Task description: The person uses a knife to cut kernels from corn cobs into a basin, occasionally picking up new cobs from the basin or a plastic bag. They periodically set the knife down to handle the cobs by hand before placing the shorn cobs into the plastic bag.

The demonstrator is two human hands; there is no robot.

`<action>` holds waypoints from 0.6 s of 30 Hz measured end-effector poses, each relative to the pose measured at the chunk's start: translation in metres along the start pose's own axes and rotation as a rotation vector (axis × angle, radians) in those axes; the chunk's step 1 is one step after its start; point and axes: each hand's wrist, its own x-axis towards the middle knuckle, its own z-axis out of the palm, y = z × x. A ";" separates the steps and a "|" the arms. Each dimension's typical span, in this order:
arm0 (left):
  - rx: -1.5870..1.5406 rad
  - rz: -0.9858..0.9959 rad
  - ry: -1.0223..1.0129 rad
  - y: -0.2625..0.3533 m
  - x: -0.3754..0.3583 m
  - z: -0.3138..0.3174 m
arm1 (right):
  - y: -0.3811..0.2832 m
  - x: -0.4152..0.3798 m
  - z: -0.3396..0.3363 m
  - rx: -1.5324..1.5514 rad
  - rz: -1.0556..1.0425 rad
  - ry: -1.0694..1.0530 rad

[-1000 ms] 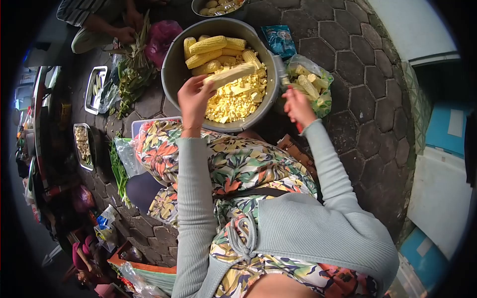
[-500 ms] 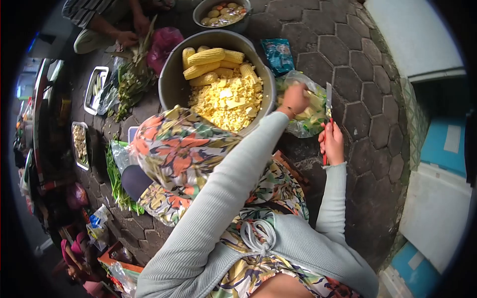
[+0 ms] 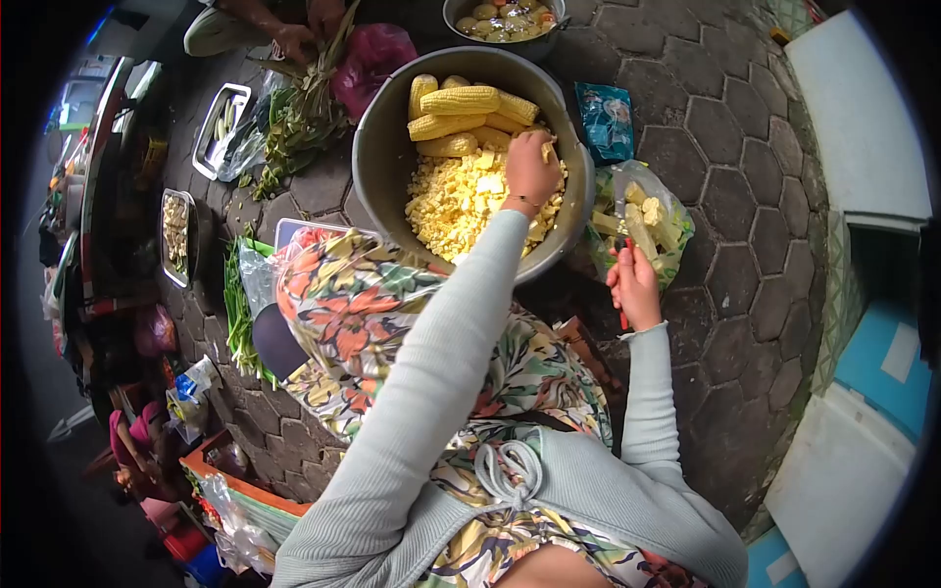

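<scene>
A large grey basin (image 3: 371,186) holds several ears of corn (image 3: 461,100) at its far side and a heap of cut corn kernels (image 3: 446,201). Inside it, at the right, my left hand (image 3: 532,169) has its fingers curled round an ear of corn, mostly hidden by the hand. My right hand (image 3: 639,289) is closed on the red handle of a knife (image 3: 624,257); its blade is hard to make out over the bag. Just beyond that hand, a clear and green plastic bag (image 3: 678,257) contains several stripped corn cobs (image 3: 642,233).
A blue packet (image 3: 605,122) lies right of the basin, below a bowl of round items in liquid (image 3: 510,22). Another person's hands (image 3: 294,39) work at leafy greens beside a purple bag (image 3: 372,64). Trays (image 3: 218,132) and green onions (image 3: 240,323) lie left; white-and-blue boxes (image 3: 843,470) stand right.
My left hand has moved from the cob bag into the basin, onto an ear of corn. The knife in my right hand has shifted toward the bag. The view has turned slightly.
</scene>
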 end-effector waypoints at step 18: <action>0.456 -0.432 -0.545 -0.051 0.039 0.038 | 0.018 -0.002 -0.004 0.008 0.127 0.027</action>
